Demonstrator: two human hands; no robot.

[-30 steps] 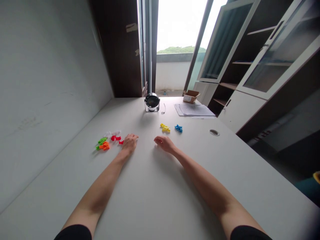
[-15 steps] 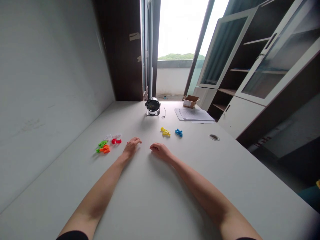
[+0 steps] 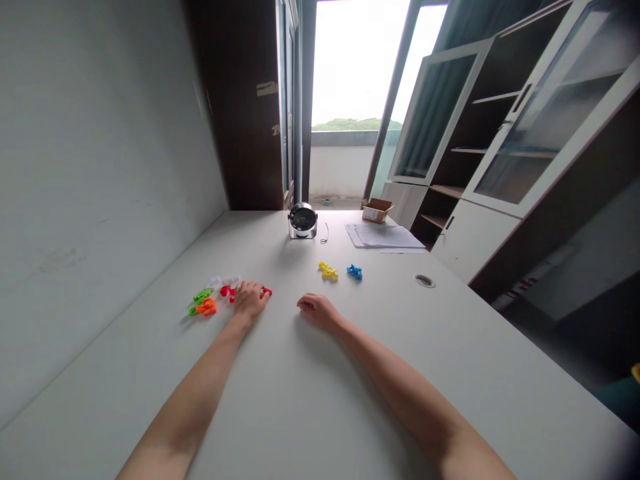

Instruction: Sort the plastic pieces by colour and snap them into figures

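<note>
Head view, twelve o'clock taken as straight away toward the window. Red piece (image 3: 267, 292) shows at the fingertips of the left hand (image 3: 250, 300), on its two-to-three o'clock side. Visible part runs roughly nine to three; fingers cover the rest, so full long axis uncertain. Left hand clearly the nearer; right hand (image 3: 317, 311) sits farther off at about four o'clock from the piece, well apart.

Left hand: palm down, fingers bent, thumb and finger near the piece. Cannot tell whether pinched or merely touched. Right hand: fingers loosely curled, nothing showing in it; inside of the curl hidden.

Crowding at nine to ten o'clock of the left hand: more red pieces (image 3: 227, 291) just beside it, then clear pieces (image 3: 216, 283), green pieces (image 3: 203, 295), orange pieces (image 3: 207, 307). Wall (image 3: 100, 200) beyond.

Yellow pieces (image 3: 328, 271) at one o'clock from the right hand, blue pieces (image 3: 355, 271) nearer two. Open room: bench (image 3: 285, 373) between the hands and toward six. Far edge at twelve, behind the round black-faced lamp-like device (image 3: 303, 219).
</note>
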